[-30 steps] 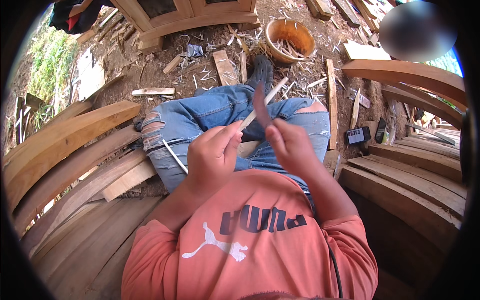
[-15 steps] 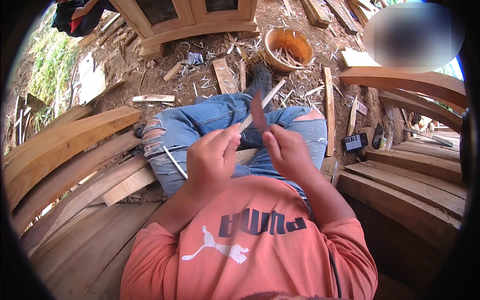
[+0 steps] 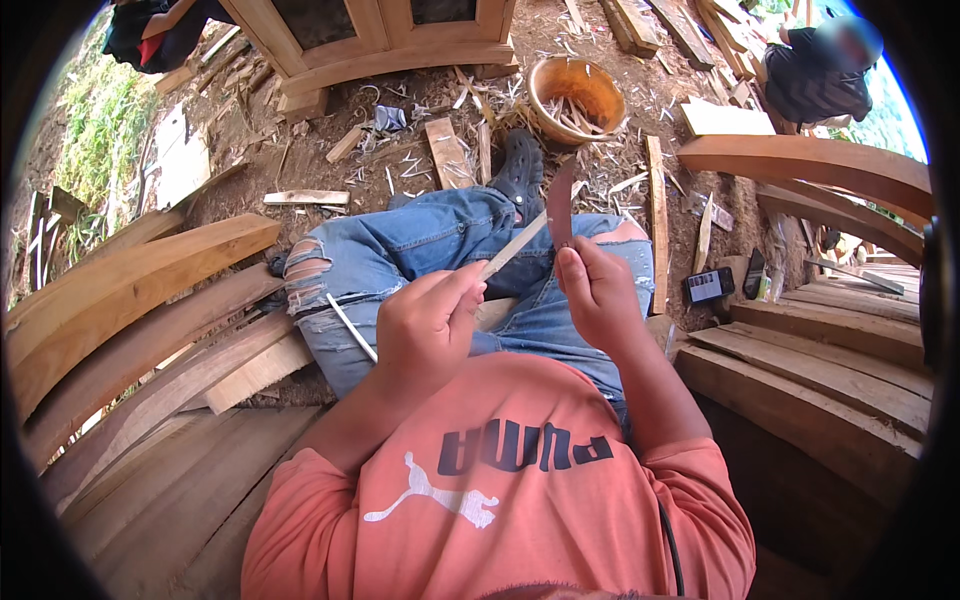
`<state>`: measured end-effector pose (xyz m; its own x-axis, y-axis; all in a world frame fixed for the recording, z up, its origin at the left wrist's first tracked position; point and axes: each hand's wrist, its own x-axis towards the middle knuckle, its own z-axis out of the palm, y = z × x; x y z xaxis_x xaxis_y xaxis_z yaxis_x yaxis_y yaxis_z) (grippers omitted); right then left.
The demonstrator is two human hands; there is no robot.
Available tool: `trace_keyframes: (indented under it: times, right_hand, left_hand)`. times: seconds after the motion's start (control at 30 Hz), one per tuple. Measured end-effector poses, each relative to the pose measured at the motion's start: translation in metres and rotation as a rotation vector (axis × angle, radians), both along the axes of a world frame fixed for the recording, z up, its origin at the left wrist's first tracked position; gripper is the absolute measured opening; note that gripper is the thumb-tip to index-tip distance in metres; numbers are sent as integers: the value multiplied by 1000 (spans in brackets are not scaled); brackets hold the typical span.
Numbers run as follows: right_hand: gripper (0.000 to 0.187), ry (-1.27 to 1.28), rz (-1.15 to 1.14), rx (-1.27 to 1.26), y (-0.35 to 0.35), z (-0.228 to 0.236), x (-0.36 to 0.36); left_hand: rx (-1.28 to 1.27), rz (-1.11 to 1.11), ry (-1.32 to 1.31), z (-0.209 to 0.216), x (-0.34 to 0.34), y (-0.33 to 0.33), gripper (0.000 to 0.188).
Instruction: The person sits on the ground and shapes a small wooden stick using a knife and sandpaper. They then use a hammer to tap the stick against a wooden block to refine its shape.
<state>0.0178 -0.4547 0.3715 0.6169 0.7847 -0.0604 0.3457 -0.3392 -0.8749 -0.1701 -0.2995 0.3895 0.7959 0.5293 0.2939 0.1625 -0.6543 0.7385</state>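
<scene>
A pale, thin wooden stick (image 3: 514,248) slants up and to the right out of my left hand (image 3: 430,315), whose fingers are closed around its lower end. My right hand (image 3: 603,288) grips a knife with a curved, reddish-brown blade (image 3: 562,208). Its handle is hidden in the fist, and the blade points away from me. The blade stands by the stick's far tip; whether they touch I cannot tell. Both hands are above my lap, over the torn blue jeans (image 3: 420,235). Across my left thigh lies a narrow white strip (image 3: 352,328).
An orange bucket (image 3: 538,92) holding wood pieces stands ahead, amid scattered shavings. Behind it to the left is a wooden cabinet (image 3: 395,62). Curved timbers (image 3: 140,265) flank me at left, stacked boards (image 3: 830,375) at right, near a phone (image 3: 710,286). Another person (image 3: 815,85) is at far right.
My right hand and the knife have moved right and slightly away, from crossing the stick to its far tip. The stick has tilted lower. The person at far right now shows more fully.
</scene>
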Motion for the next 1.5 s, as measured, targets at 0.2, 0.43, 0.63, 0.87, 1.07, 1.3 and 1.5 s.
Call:
trace_keyframes:
  times: [0.2,0.43,0.63,0.87,1.07,1.3,1.5]
  right_hand:
    - [35,-13,35,-9,0,3,0]
    - [31,-68,129,-40,-2,6,-1]
    - [35,-160,156,-25,0,0,-3]
    - [33,-180,200,-39,2,4,-7]
    - [34,-140,74,-37,4,0,-4]
    - [34,-210,224,-18,6,1,-13]
    - [32,-131,71,35,6,-2,-7]
  left_hand:
    - [-22,11,-54,-8,2,-3,21]
    - [-21,-1,-40,-7,2,-3,21]
    - [-29,-12,-39,-6,1,-2,21]
    - [6,-10,-21,-3,-1,-2,21]
    - [-10,-1,-23,-4,-1,-1,21]
    - [-29,13,-40,-4,2,0,20]
    - [-145,-18,-50,3,0,-3,21]
